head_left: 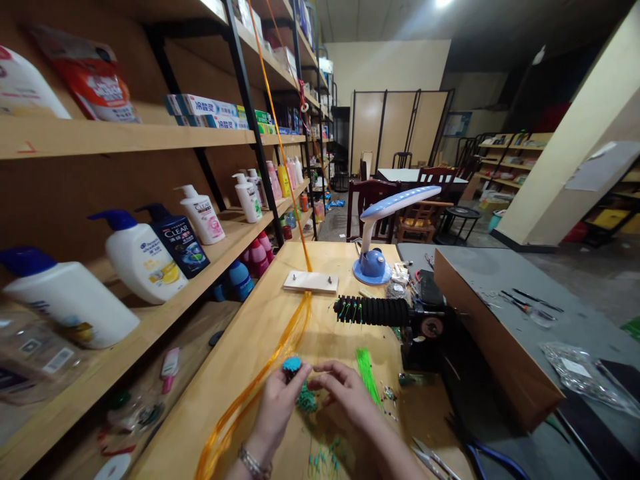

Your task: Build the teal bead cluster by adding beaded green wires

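Note:
My left hand, with a bracelet at the wrist, is closed on a small round blue piece at its fingertips. Just right of it my right hand has its fingers bent and partly spread, beside a dark green clump between the hands; whether it touches the clump is unclear. Orange threads run from under a pale clamped plate past my left hand. Green strands lie to the right, and small green-blue looped pieces lie nearer me.
A blue desk lamp stands at the back of the table. At the right are a black ribbed roller device, scissors, blue-handled pliers and an upright brown board. Shelves with bottles line the left.

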The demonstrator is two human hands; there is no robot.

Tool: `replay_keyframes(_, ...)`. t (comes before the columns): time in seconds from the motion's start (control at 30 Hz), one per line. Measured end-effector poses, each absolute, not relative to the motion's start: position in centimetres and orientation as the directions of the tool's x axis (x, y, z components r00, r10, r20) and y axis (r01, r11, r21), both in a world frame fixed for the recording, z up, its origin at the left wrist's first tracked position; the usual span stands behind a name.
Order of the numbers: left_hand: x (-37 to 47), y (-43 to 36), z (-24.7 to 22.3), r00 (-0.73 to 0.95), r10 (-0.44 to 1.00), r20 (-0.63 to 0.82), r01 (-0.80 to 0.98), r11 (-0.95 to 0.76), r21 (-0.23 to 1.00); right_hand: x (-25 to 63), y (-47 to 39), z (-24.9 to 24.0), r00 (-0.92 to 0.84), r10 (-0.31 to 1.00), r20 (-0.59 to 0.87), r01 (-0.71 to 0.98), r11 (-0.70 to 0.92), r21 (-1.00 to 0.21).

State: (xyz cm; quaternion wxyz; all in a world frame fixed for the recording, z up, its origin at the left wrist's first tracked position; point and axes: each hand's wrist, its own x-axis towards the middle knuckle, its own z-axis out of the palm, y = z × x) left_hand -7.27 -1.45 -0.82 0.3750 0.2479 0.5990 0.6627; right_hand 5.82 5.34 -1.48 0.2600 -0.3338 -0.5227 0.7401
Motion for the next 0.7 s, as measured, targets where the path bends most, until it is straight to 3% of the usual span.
replay_keyframes(0.17, -6.4, -2.7, -0.5, -0.491, 0.867, -0.08, -0.123, 0.021, 0.992, 5.9, 4.7, -1.8, -0.676, 0.705, -0.214, 0.001, -0.29, -0.957)
replay_keyframes(0.37, -6.7, -3.1, -1.5, -0.457, 0.889, -0.042, 0.017, 0.056, 0.998, 8.5, 4.2, -2.3, -0.526, 0.847, -0.073, 0.052, -0.054, -0.997)
replay_keyframes(0.47, -6.7, -3.2, -2.2, -0.399, 0.917, 0.026, 0.253, 0.083, 0.964, 10.1, 4.2, -2.2, -0.449, 0.893, 0.033, 0.041, 0.058, -0.998)
replay_keyframes(0.57, -6.4, -3.0, -2.7, -0.337, 0.939, 0.075, 0.54, 0.127, 0.832, 10.8, 4.1, -2.6, -0.427, 0.903, 0.043, 0.006, 0.05, -0.999)
replay_keyframes(0.7, -5.9, -2.8, -2.8, -0.333, 0.941, 0.058, 0.632, 0.177, 0.754, 10.8, 3.9, -3.3, -0.401, 0.916, 0.015, -0.029, 0.003, -1.0)
